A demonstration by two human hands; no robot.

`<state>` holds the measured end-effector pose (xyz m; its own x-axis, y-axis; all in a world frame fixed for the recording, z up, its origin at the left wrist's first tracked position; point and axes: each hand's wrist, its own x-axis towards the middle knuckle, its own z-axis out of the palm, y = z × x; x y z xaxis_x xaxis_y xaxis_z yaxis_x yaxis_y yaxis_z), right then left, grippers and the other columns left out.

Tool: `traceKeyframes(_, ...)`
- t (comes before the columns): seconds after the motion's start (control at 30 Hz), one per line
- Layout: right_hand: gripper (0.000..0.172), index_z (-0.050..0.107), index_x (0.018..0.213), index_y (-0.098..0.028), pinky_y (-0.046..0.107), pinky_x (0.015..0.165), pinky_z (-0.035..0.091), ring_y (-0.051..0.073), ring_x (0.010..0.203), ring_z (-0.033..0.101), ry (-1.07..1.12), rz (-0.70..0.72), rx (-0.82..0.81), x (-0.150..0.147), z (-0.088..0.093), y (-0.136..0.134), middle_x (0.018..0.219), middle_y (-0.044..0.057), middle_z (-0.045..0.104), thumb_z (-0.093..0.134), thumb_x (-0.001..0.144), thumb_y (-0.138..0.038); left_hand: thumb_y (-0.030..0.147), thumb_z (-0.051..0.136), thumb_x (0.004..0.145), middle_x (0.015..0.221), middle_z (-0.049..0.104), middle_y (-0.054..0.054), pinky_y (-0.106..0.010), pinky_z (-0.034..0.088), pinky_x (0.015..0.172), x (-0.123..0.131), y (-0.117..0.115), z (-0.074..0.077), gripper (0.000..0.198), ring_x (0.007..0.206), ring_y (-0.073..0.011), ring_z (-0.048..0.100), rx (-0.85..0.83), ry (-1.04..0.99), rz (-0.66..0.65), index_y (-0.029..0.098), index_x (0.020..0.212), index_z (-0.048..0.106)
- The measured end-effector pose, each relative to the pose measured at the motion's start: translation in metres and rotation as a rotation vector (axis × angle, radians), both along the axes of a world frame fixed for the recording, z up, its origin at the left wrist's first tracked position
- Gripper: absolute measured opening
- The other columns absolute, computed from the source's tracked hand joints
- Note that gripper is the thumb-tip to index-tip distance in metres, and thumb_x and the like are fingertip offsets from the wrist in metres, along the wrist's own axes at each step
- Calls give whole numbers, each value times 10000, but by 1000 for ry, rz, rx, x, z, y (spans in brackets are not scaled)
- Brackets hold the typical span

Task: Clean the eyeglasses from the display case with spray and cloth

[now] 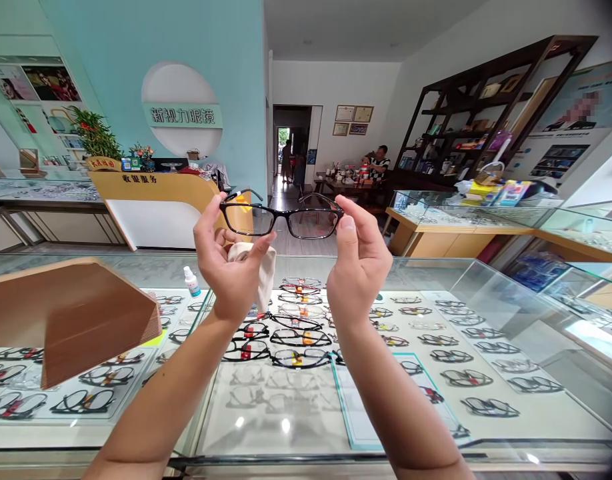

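Observation:
A pair of black-framed eyeglasses [282, 215] is held up in front of me above a glass counter, lenses facing me and temples pointing away. My left hand [231, 267] grips its left end and also has a whitish cloth [266, 277] tucked in the palm, hanging below the fingers. At the other end, the thumb and fingers of my right hand [361, 260] pinch the frame by the hinge. An orange-yellow tag shows behind the left lens. Below the hands, several dark-framed glasses [301, 337] lie in rows on the counter.
A brown box-like object [71, 313] stands on the counter at left, near a small spray bottle [191, 281]. A teal-edged tray [359, 413] lies front right. More frames [469, 379] fill the display case. Beyond are a reception desk [156, 213] and a seated person [379, 163].

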<state>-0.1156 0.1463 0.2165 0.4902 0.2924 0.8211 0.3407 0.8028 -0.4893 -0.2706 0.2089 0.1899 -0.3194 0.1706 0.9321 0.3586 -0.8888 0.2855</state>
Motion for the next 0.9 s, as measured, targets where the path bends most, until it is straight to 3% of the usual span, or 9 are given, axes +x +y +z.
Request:
traceKeyframes(0.17,296,843,1242,-304,528,1217,564,269,1309,729,51,65,-61,0,2,-4,1319,68,808,630,1096,-447,720,858,904,1668,583,-169,-407,646,933,4,-4,-2,889,1325,-290,697,-26,-14,-47,324,1615,500)
traceKeyframes(0.37,369,808,1315,-308,553,1221,559,286,1293,727,101,228,-111,0,1,-3,1405,79,774,617,1098,-539,771,868,855,1674,565,-180,-422,642,947,5,-4,-2,955,1322,-308,706,-72,-36,-126,322,1611,495)
traceKeyframes(0.67,336,816,1239,-296,483,1062,650,259,1163,805,137,360,-115,3,3,1,1268,78,831,654,1080,-544,767,875,850,1614,576,-162,-473,640,1071,7,-8,0,933,1461,-347,629,-36,-44,-131,303,1584,535)
traceKeyframes(0.9,338,818,1208,-286,462,1044,672,244,1156,811,178,493,-194,10,2,11,1252,69,848,696,1038,-551,760,891,840,1630,575,-149,-407,663,951,7,-4,-2,909,1272,-279,703,-41,-56,-99,321,1560,551)
